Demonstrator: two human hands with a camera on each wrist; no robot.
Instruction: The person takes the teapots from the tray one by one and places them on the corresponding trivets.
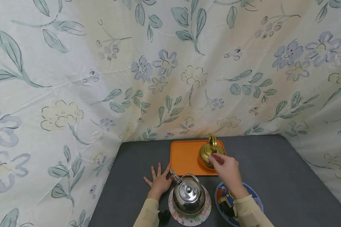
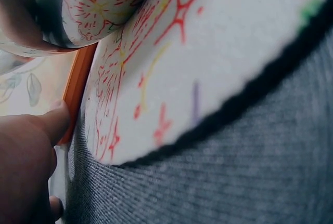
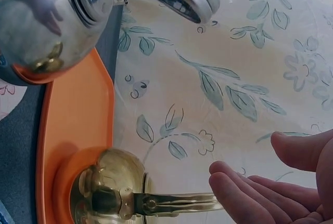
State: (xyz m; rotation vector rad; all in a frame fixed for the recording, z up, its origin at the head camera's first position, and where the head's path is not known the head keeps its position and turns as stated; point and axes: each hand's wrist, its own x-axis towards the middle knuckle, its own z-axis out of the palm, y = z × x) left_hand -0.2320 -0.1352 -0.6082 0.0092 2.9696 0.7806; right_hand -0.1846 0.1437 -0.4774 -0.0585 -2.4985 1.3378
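A small gold teapot [image 1: 206, 152] stands on the right part of an orange tray [image 1: 184, 157]. My right hand [image 1: 228, 171] is beside the teapot's upright handle. In the right wrist view its thumb and fingers [image 3: 237, 190] are apart, and the fingertips are right by the handle's end. My left hand [image 1: 160, 183] lies spread on the dark tabletop, its forefinger at the tray's near left corner. Right of that hand, a shiny silver kettle [image 1: 187, 205] with a raised handle sits on a round floral mat [image 1: 206, 214].
A round blue patterned mat [image 1: 254, 192] lies under my right forearm, partly hidden by it. The dark grey tabletop [image 1: 290, 176] ends at a hanging floral cloth [image 1: 159, 78] at the back and sides. The kettle's spout points toward the tray's near left corner.
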